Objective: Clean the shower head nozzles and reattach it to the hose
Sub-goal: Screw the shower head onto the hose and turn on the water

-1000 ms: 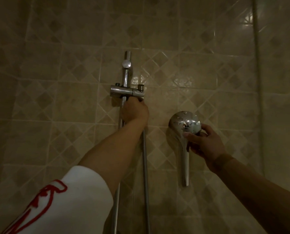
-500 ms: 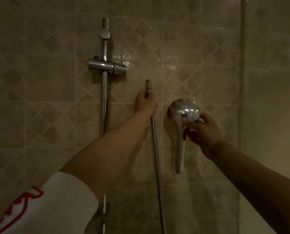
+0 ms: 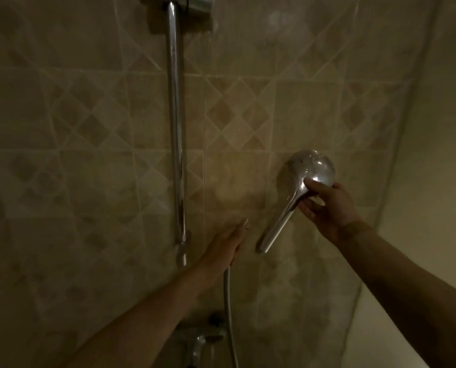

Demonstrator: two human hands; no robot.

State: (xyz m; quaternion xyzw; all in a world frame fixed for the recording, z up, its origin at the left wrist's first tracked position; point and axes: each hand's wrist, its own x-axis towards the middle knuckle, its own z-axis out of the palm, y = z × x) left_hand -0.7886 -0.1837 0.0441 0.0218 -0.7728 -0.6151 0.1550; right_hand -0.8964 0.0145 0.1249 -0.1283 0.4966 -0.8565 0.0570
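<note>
The right hand [image 3: 327,208] pinched the chrome shower head [image 3: 310,172] at its neck, thumb on the shiny back, the handle slanting down-left before the tiled wall [image 3: 88,128]. The left hand [image 3: 224,248] held the hose [image 3: 228,301] from behind; how tightly those fingers closed could not be told. To join the 2 well, the hose end should meet the handle tip squarely, then thread gently.

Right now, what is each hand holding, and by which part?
The right hand grips the shower head at its neck, just below the round head. The left hand holds the hose near its top end.
</note>
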